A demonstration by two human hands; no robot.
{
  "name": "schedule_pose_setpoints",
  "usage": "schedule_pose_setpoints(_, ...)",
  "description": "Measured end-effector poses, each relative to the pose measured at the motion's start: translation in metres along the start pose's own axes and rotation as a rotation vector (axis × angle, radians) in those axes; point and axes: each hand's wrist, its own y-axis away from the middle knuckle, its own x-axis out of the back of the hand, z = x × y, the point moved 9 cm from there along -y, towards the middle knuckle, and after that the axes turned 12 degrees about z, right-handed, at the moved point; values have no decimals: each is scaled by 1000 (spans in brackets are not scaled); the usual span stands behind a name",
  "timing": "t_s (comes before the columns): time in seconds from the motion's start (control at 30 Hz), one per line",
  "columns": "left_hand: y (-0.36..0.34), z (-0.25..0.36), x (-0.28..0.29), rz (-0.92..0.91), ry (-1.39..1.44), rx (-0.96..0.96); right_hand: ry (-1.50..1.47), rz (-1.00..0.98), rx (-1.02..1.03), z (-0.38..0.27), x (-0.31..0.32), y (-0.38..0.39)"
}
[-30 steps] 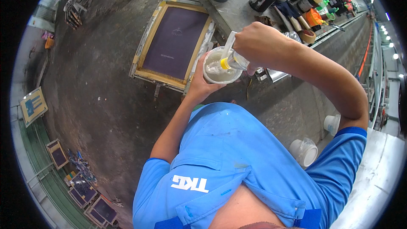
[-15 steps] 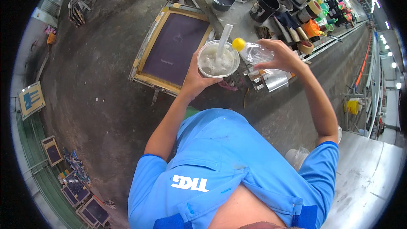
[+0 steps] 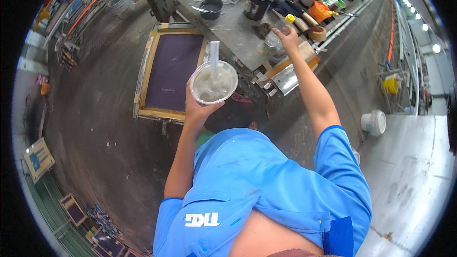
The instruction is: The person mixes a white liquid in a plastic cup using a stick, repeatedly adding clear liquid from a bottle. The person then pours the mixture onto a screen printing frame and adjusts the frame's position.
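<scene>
One workbench: a grey top with its bare part at 1 o'clock from the cup (image 3: 228, 33).
Framed dark panel: at 9 to 10 o'clock from the cup, long axis nearly 12 to 6 (image 3: 172, 74).
Clear cup: near mid-view, its rim (image 3: 230, 96) facing up at the camera; the round mouth shows no long axis. The left hand (image 3: 196, 109) wraps its near side. Best held level and steady, I judge, as the cloudy liquid could slop.
Clear bottle: at 2 o'clock from the cup (image 3: 273, 40), long axis 1 to 7, yellow cap (image 3: 289, 18) at the 1 o'clock end. The right hand (image 3: 289, 38) grips it; whether its base touches the workbench, I cannot tell. A square, gentle set of the base would suit it.
Pale strip: stands in the cup, pointing to 12 (image 3: 214, 59); a tilt could swing it.
</scene>
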Motion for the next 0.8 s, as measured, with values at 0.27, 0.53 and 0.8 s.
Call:
schedule_pose_setpoints(0.27, 24, -15, 10, 11, -40, 94, -439, -45, -234, -43, 16, 119)
schedule_pose_setpoints(0.53, 34, -39, -1, -145, -54, 260, -453, -709, 380, -233, 23, 230)
schedule_pose_setpoints(0.8, 17, -44, 20, -92, -7, 183, -327, -710, 787, -269, 96, 277)
